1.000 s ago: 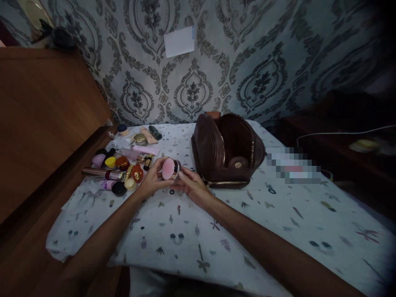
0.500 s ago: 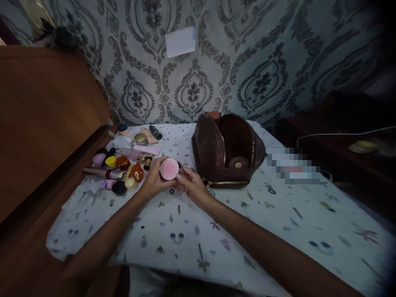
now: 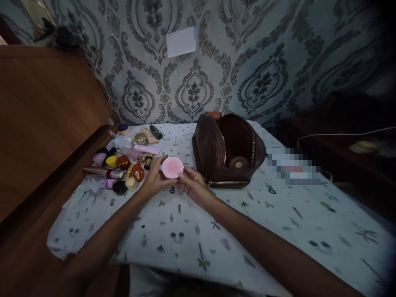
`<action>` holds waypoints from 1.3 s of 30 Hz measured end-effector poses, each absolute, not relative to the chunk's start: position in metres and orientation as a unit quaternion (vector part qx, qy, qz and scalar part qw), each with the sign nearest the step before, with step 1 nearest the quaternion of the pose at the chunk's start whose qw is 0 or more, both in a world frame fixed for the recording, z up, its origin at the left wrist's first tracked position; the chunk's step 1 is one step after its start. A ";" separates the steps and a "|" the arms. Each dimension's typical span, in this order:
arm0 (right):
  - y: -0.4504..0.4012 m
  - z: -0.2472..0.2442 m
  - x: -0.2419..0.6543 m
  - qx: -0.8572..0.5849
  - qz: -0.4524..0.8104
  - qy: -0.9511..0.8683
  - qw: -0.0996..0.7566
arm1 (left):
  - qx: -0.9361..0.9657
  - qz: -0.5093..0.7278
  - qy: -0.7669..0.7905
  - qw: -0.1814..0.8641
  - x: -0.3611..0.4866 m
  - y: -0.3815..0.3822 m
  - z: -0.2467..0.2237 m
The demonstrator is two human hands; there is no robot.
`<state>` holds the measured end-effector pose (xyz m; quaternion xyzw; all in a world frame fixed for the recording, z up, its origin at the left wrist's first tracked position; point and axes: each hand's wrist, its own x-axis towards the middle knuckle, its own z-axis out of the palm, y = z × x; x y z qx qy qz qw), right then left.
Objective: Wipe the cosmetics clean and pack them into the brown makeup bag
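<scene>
A round pink cosmetic jar (image 3: pixel 172 167) is held between my two hands above the patterned cloth, its pale pink top turned up toward me. My left hand (image 3: pixel 154 178) curves around its left side, thumb along the lower edge. On the other side, my right hand (image 3: pixel 194 184) grips it with thumb and fingers at the lower right rim. A brown leather cosmetic bag (image 3: pixel 210 140) stands just to the right with its zipped top gaping. Close to my left hand lie a small dark bottle (image 3: pixel 149 161) and an orange bottle (image 3: pixel 137 172).
Several cosmetics crowd the left, among them a pink tube (image 3: pixel 147 149), a yellow-lidded jar (image 3: pixel 111 161) and a black-lidded jar (image 3: pixel 119 188). A wooden panel (image 3: pixel 46 107) rises at the left edge. A white cable (image 3: pixel 346 134) runs at the right.
The pink jar has tilted and shifted slightly right in my hands, so its top shows as a wider oval. The bag and the other cosmetics stay where they were.
</scene>
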<state>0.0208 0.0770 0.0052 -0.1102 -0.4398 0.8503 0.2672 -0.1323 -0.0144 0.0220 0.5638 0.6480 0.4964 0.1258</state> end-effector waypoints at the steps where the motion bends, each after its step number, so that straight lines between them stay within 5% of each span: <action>1: 0.077 0.006 0.021 -0.110 0.855 -0.432 0.264 | 0.561 0.504 0.642 0.138 -0.133 -0.014 0.022; 10: 0.082 0.003 0.022 -0.101 0.914 -0.338 0.199 | 0.537 0.559 0.593 0.217 -0.128 -0.014 0.024; 30: 0.079 0.006 0.022 -0.115 0.903 -0.364 0.197 | 0.541 0.556 0.613 0.153 -0.125 -0.014 0.027; 39: 0.081 0.011 0.022 -0.167 0.672 -0.665 0.281 | 0.564 0.538 0.617 0.109 -0.125 -0.013 0.023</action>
